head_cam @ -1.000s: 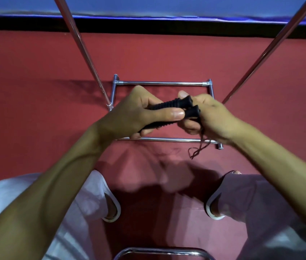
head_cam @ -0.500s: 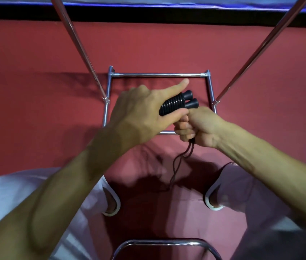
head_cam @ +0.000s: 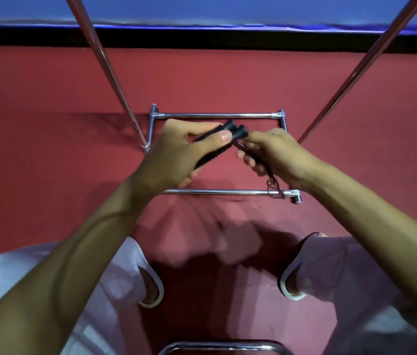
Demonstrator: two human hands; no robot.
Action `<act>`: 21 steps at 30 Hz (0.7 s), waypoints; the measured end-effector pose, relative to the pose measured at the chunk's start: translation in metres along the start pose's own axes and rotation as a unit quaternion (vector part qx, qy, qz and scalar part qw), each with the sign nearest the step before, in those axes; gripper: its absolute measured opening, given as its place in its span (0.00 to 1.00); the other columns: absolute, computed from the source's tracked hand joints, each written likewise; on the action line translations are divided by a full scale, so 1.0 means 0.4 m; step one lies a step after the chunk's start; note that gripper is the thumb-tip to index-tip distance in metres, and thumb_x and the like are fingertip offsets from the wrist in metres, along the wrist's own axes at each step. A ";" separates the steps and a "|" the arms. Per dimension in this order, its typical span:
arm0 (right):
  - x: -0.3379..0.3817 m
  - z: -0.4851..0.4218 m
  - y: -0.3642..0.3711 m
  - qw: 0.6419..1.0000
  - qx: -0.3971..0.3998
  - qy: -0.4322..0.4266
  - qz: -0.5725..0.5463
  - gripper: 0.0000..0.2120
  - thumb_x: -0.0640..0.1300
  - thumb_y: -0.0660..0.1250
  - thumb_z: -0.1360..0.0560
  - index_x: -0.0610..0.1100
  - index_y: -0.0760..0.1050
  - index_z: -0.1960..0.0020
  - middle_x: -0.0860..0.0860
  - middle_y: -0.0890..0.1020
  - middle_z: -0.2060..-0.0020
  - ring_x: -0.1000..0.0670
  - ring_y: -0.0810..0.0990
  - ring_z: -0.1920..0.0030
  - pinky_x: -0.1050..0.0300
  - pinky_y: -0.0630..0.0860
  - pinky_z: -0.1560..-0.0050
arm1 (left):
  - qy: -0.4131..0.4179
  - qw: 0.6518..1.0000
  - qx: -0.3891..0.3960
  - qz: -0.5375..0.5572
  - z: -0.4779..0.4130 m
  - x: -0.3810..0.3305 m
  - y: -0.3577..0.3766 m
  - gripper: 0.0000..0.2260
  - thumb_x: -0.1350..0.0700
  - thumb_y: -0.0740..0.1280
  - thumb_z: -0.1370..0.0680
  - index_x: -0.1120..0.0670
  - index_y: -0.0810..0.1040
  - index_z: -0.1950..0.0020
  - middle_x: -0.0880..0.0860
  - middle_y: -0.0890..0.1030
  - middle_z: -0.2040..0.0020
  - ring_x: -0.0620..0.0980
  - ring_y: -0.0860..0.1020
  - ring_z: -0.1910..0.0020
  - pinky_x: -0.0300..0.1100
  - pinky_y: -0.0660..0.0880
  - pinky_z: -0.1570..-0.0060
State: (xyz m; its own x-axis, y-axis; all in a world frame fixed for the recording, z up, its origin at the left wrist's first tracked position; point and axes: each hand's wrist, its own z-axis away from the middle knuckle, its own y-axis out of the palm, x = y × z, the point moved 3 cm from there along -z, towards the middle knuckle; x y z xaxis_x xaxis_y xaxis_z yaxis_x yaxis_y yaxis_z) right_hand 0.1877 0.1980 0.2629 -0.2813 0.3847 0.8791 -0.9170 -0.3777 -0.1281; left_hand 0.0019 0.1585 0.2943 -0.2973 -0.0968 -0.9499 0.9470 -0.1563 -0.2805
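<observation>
Handles (head_cam: 212, 153), black ribbed rubber, paired, are gripped by left hand (head_cam: 174, 152); thin dark cord (head_cam: 272, 181) is pinched in curled right hand (head_cam: 276, 155), above chrome tube frame (head_cam: 217, 115).

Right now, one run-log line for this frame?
left hand: grips both black handles | right hand: pinches cord | below: chrome frame on red floor

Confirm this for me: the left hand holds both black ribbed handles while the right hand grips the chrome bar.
One thing is wrong. The head view shows the right hand gripping the thin dark cord, not the chrome bar. The left hand does hold both black ribbed handles.
</observation>
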 end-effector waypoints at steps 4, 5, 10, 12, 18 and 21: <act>0.047 0.033 -0.061 0.952 -0.094 -0.251 0.147 0.09 0.37 0.75 0.26 0.39 0.77 0.49 0.47 0.83 0.65 0.51 0.75 0.72 0.60 0.72 0.69 | -0.112 0.988 0.002 0.108 -0.004 0.002 -0.020 0.15 0.42 0.68 0.20 0.52 0.80 0.57 0.55 0.68 0.74 0.48 0.63 0.82 0.34 0.59 0.80; 0.051 0.041 -0.071 0.904 -0.141 -0.321 0.244 0.10 0.37 0.76 0.27 0.40 0.78 0.49 0.48 0.83 0.63 0.52 0.76 0.70 0.57 0.74 0.67 | -0.141 0.982 0.012 0.128 -0.005 0.003 -0.023 0.17 0.39 0.68 0.21 0.52 0.76 0.57 0.54 0.68 0.73 0.47 0.62 0.82 0.34 0.59 0.80; 0.045 0.050 -0.078 0.776 -0.203 -0.462 0.379 0.06 0.45 0.73 0.21 0.44 0.85 0.49 0.50 0.82 0.63 0.52 0.76 0.67 0.50 0.75 0.64 | -0.224 0.952 0.083 0.190 -0.015 0.019 -0.037 0.19 0.33 0.63 0.22 0.49 0.71 0.46 0.51 0.67 0.74 0.45 0.60 0.83 0.34 0.55 0.80; 0.046 0.047 -0.078 0.813 -0.176 -0.424 0.359 0.07 0.47 0.71 0.21 0.45 0.86 0.49 0.52 0.85 0.63 0.52 0.79 0.68 0.52 0.77 0.63 | -0.229 0.949 0.089 0.200 -0.014 0.017 -0.041 0.19 0.33 0.62 0.21 0.49 0.70 0.46 0.51 0.67 0.74 0.45 0.60 0.84 0.33 0.56 0.81; 0.016 0.009 -0.080 0.961 0.083 0.147 -0.219 0.04 0.40 0.65 0.25 0.43 0.77 0.52 0.55 0.65 0.72 0.59 0.56 0.78 0.65 0.47 0.75 | -0.198 0.965 0.063 0.157 -0.010 0.018 -0.021 0.20 0.34 0.67 0.23 0.51 0.73 0.49 0.53 0.68 0.73 0.48 0.61 0.82 0.33 0.58 0.80; 0.017 0.007 -0.077 0.970 0.082 0.117 -0.198 0.09 0.38 0.64 0.22 0.46 0.80 0.46 0.55 0.61 0.72 0.58 0.55 0.77 0.64 0.47 0.75 | -0.191 0.969 0.039 0.153 -0.010 0.020 -0.023 0.21 0.35 0.69 0.24 0.52 0.74 0.50 0.53 0.69 0.73 0.48 0.61 0.81 0.33 0.58 0.79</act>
State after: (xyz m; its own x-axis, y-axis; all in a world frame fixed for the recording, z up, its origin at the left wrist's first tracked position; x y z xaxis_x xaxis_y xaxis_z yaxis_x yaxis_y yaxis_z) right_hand 0.2149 0.2099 0.2743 0.0108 0.6998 0.7142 -0.9145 -0.2819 0.2901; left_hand -0.0085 0.1632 0.2887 -0.0408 -0.5051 -0.8621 0.9903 -0.1350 0.0323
